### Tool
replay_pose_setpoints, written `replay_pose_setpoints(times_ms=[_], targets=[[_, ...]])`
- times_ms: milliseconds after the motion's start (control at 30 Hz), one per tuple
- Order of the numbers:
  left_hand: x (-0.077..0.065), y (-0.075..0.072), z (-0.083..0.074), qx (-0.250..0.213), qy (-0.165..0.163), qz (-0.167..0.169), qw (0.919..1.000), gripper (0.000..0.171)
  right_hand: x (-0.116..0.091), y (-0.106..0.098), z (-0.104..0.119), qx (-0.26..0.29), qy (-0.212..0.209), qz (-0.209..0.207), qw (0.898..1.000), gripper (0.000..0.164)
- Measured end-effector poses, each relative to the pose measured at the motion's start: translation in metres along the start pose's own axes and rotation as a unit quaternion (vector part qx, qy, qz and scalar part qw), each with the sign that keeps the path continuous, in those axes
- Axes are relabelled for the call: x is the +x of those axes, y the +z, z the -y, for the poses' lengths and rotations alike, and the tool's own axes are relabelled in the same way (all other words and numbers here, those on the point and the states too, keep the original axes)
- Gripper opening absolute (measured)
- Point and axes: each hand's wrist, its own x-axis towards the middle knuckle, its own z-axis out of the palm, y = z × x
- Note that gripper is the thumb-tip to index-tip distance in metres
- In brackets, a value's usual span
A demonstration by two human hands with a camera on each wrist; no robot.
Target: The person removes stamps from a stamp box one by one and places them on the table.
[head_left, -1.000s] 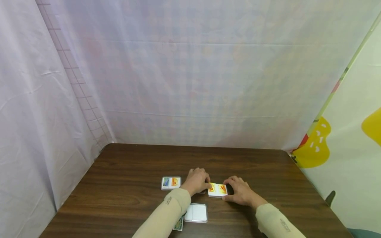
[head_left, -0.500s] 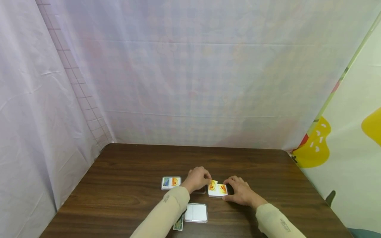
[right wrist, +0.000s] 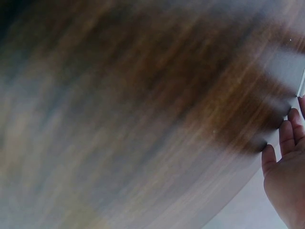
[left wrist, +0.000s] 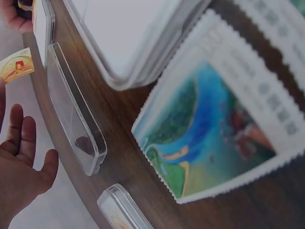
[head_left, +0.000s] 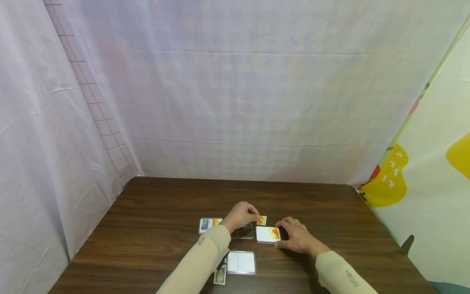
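Observation:
My left hand pinches a small orange-and-yellow postage stamp by its edge; the same stamp shows at the left of the left wrist view. Just below it lies a stamp case with a white insert and another orange stamp on its right half. My right hand grips this case at its right end, thumb at the near corner and fingers at the far one. In the right wrist view that hand is partly cut off, and the case is mostly out of frame.
A clear lid lies left of the gripped case. Farther left is a case with two stamps. Nearer the front lie a case with a white insert and a green stamp, partly beside my left sleeve. White curtains border the wooden table.
My left hand has lifted the orange stamp off the left half of the case and moved it away, toward the far side. That half now shows bare white. The right hand stays put.

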Motion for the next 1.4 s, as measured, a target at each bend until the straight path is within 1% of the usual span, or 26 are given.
replay_pose_setpoints(times_ms=[200,333,433,500,733,967,1100,1400], targets=[[0.002,0.001,0.002,-0.029,-0.014,0.002,0.9995,0.005,0.0,0.0,0.0,0.002,0.0,-0.001,1.0,0.057],[0.004,0.003,0.002,-0.028,-0.014,0.003,0.9995,0.005,-0.001,-0.001,0.001,0.001,0.0,-0.002,1.0,0.057],[0.005,0.005,0.002,-0.016,-0.006,0.0,0.9999,0.006,-0.001,-0.001,0.001,0.0,-0.001,-0.002,1.0,0.057],[0.007,0.006,0.002,-0.005,-0.008,-0.004,1.0,0.005,0.0,-0.001,0.001,-0.002,-0.002,-0.003,1.0,0.057],[0.013,0.007,0.006,0.062,-0.027,-0.03,0.9973,0.006,0.0,0.0,0.001,0.0,-0.005,-0.005,1.0,0.058],[0.017,0.008,0.007,0.085,-0.037,-0.04,0.9949,0.007,0.0,0.0,0.0,-0.003,-0.009,-0.012,1.0,0.057],[0.019,0.009,0.006,0.1,-0.035,-0.047,0.9933,0.007,0.0,0.0,0.0,0.0,-0.01,-0.012,1.0,0.057],[0.022,0.01,0.008,0.107,-0.035,-0.053,0.9923,0.008,-0.001,0.0,0.001,0.004,0.0,-0.003,1.0,0.058]])
